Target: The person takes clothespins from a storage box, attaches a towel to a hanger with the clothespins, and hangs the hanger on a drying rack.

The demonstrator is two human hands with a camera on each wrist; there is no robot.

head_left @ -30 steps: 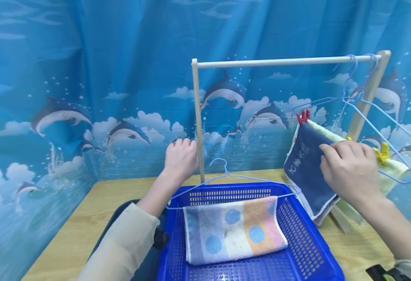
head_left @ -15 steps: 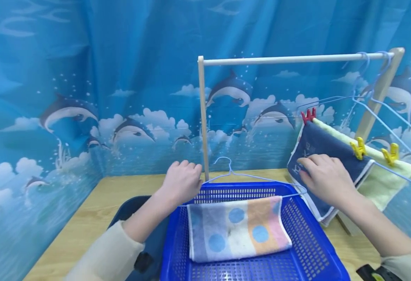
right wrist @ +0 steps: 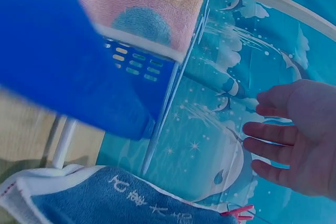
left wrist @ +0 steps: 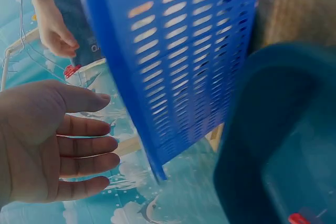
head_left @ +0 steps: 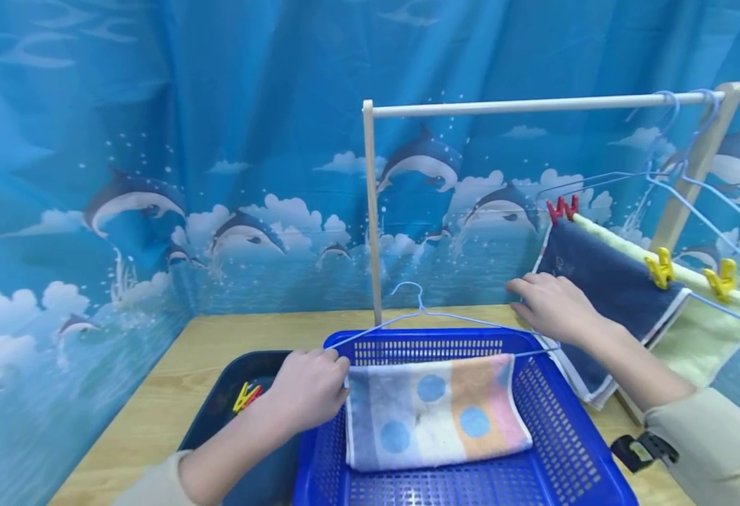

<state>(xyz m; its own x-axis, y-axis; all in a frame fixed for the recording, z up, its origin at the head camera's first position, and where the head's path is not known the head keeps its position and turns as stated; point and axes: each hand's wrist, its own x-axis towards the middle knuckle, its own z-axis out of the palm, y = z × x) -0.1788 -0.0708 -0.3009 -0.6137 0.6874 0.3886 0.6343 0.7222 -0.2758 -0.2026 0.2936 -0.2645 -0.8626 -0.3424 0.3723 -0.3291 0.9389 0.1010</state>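
taking the blue basket (head_left: pixel 556 429) as my dial, twelve straight ahead, my left hand (head_left: pixel 313 386) is at about ten o'clock, its fingers loosely extended and parted beside the rim; my right hand (head_left: pixel 553 306) is at one, fingers relaxed, in front of a dark blue towel (head_left: pixel 616 281). the striped towel (head_left: pixel 436 414), a soft-piled rectangle with round blue dots, is folded over a thin wire hanger (head_left: pixel 422 309) spanning the basket's slotted plastic, curved hook at eleven. towards two, a pale yellow towel (head_left: pixel 717 337) hangs with the dark blue one, clipped by glossy yellow pegs (head_left: pixel 660 268) and red pegs (head_left: pixel 562 209). a smooth, round-cornered teal bin (left wrist: pixel 236 129) sits at nine on the wood-grained desk (head_left: pixel 173 372).
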